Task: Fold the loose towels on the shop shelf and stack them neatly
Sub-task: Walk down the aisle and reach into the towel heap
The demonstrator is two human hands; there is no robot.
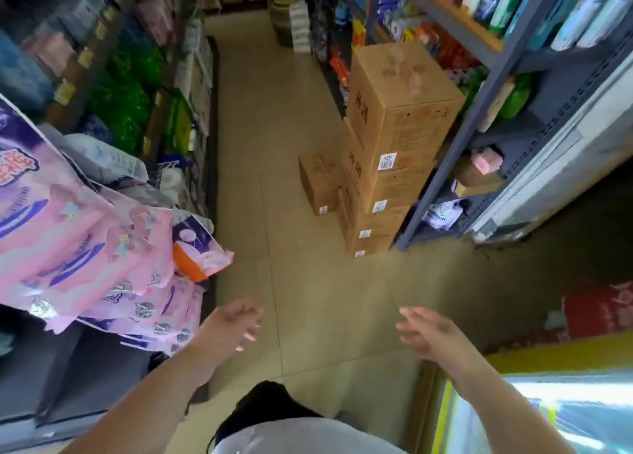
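Observation:
I stand in a shop aisle and look down at the tiled floor (pixel 308 213). My left hand (pixel 231 323) hangs in front of me over the floor, fingers loosely apart, holding nothing. My right hand (pixel 430 333) is held out beside it, also empty with fingers spread. No loose towel is clearly in view. Small pink folded cloth-like items (pixel 486 160) lie on a low right shelf; I cannot tell whether they are towels.
Pink and purple plastic packs (pixel 85 241) bulge out from the left shelf (pixel 68 378). A tall stack of cardboard boxes (pixel 394 138) stands against the grey right shelving (pixel 486 87). A red box (pixel 599 313) and a yellow-edged freezer (pixel 548 412) are at the lower right.

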